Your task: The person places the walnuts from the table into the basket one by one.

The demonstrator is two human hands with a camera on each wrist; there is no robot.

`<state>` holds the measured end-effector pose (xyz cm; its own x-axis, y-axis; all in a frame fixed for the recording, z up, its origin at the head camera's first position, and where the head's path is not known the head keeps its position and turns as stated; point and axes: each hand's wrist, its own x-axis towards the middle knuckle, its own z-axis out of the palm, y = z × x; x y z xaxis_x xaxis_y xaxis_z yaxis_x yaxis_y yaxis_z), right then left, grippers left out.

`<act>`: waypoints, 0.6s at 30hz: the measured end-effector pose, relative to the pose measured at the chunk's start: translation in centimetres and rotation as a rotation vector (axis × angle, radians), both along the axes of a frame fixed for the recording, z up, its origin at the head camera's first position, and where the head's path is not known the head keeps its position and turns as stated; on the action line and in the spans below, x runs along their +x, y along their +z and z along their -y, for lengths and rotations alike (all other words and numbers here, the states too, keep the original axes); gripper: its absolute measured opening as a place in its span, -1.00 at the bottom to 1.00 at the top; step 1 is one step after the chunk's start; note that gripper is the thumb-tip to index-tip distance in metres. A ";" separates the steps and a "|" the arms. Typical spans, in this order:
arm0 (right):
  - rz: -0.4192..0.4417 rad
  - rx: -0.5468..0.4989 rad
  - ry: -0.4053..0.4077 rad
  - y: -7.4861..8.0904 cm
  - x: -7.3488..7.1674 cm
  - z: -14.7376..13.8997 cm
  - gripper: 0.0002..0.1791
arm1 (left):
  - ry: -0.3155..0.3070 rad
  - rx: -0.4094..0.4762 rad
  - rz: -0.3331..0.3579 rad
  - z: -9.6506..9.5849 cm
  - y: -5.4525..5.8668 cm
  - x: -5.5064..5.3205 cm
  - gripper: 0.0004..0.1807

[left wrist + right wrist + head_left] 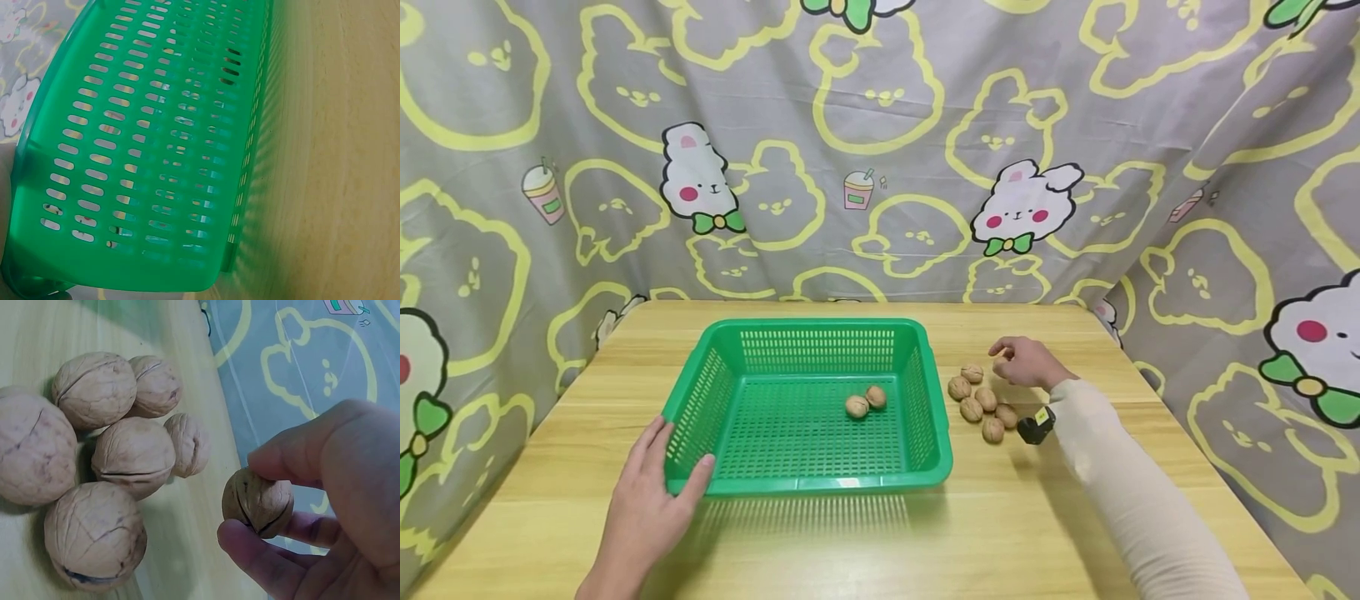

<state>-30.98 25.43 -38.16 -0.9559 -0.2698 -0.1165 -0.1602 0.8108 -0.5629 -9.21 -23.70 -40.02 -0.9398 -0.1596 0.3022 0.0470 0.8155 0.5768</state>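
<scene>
In the right wrist view a walnut is pinched between the thumb and fingers of my right hand. Several more walnuts lie in a loose cluster on the table, just left of that hand in the head view. My left hand holds the near left corner of a green plastic basket, its thumb over the rim and its fingers along the outer side. Two walnuts sit close together on the basket's floor, right of its middle. Slotted basket wall fills much of the left wrist view.
The basket stands on a light wooden table. A grey curtain with cartoon rabbits hangs behind the table and along its sides. Beneath the right wrist shows a small black device.
</scene>
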 end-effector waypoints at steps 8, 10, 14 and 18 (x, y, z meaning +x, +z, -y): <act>-0.077 -0.016 0.023 0.6 0.2 0.6 -0.68 | -0.003 -0.002 0.010 0.0 0.0 0.0 -0.15; -0.099 -0.028 0.029 0.7 0.2 1.0 -0.70 | -0.003 -0.003 0.011 0.0 0.0 0.0 -0.15; -0.155 -0.030 0.043 1.0 0.2 1.7 -0.73 | -0.009 -0.003 0.016 0.0 0.0 0.0 -0.15; -0.188 -0.018 0.056 1.7 0.2 2.6 -0.68 | -0.007 0.002 0.019 0.0 0.0 0.0 -0.15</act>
<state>-30.74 22.84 -36.42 -0.9437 -0.3237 0.0676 -0.3084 0.7878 -0.5332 -9.19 -23.73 -40.01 -0.9464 -0.1536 0.2842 0.0418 0.8140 0.5793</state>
